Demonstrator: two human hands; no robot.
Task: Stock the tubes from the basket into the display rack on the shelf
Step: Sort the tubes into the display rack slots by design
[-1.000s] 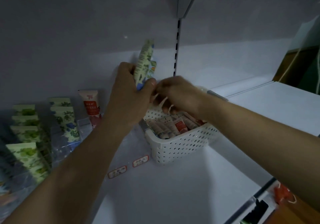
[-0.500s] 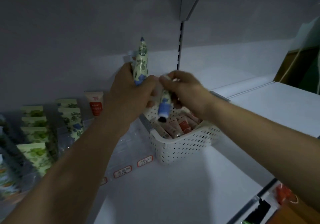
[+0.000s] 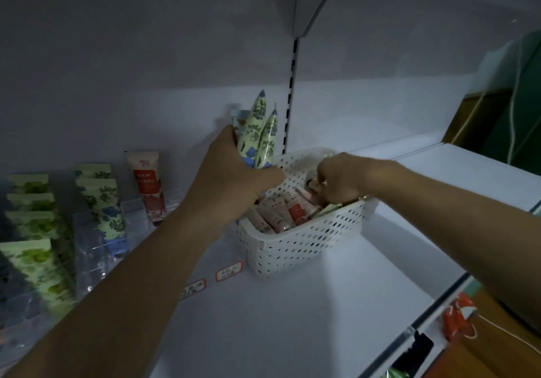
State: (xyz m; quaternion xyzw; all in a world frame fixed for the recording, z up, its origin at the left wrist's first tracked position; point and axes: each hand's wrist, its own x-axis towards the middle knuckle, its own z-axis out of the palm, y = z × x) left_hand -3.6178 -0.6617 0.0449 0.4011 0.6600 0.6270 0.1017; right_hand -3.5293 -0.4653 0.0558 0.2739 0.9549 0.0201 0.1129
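At the left edge of the frame, green floral tubes [image 3: 32, 257] stand in rows in the clear rack [image 3: 87, 249] on the white shelf [image 3: 292, 319], with a blue floral row [image 3: 101, 202] beside them and a single pink tube [image 3: 146, 183] upright further right. Much of the rack's clear pockets around the pink tube look unfilled, so stocking appears partly done. Two price labels [image 3: 228, 271] lie flat on the shelf at centre.

At centre frame, the left hand [image 3: 234, 178] grips a bundle of floral tubes [image 3: 257, 134], fingers and thumb curled round their lower ends, crimped tips pointing up against the back wall.

Right of it, the white perforated basket [image 3: 307, 243] sits on the shelf, many pink tubes [image 3: 281, 210] lying inside. The right hand [image 3: 342, 178] reaches into the basket's far end, fingers bent down among the tubes; they seem to pinch one, though what exactly they hold cannot be told.

Judging by the basket's load, most pink stock is left to place, and the held bundle has yet to reach the rack.
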